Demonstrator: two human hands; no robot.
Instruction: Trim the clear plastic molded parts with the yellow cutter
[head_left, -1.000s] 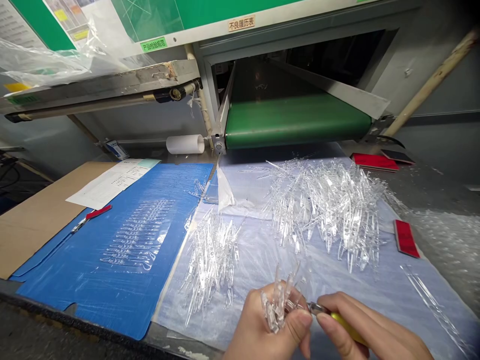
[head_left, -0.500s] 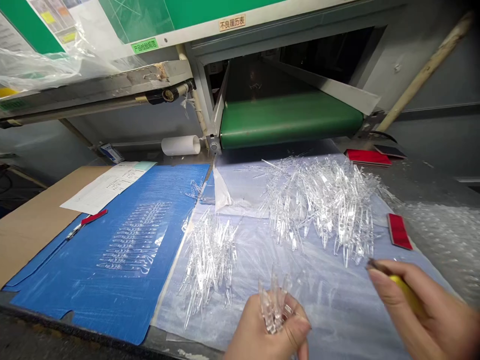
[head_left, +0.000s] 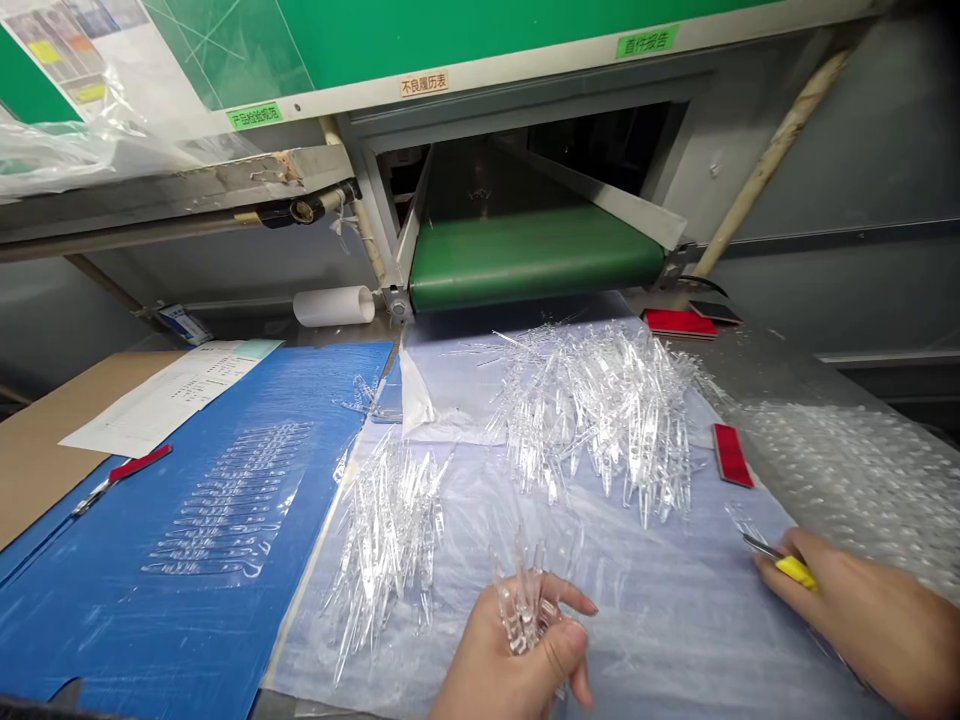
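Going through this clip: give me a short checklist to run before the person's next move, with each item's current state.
1. Left hand grips the bundle of clear plastic pieces: ok.
2. Right hand holds the yellow-handled cutters: ok.
3. Cutter tips are apart from the bundle: ok.
4. Both hands are apart from the large pile of clear pieces: ok.
5. Red-handled cutters lie on the blue mat, away from the hands: ok.
6. Bundle pieces are cleanly trimmed: cannot tell, too clear and small to judge.
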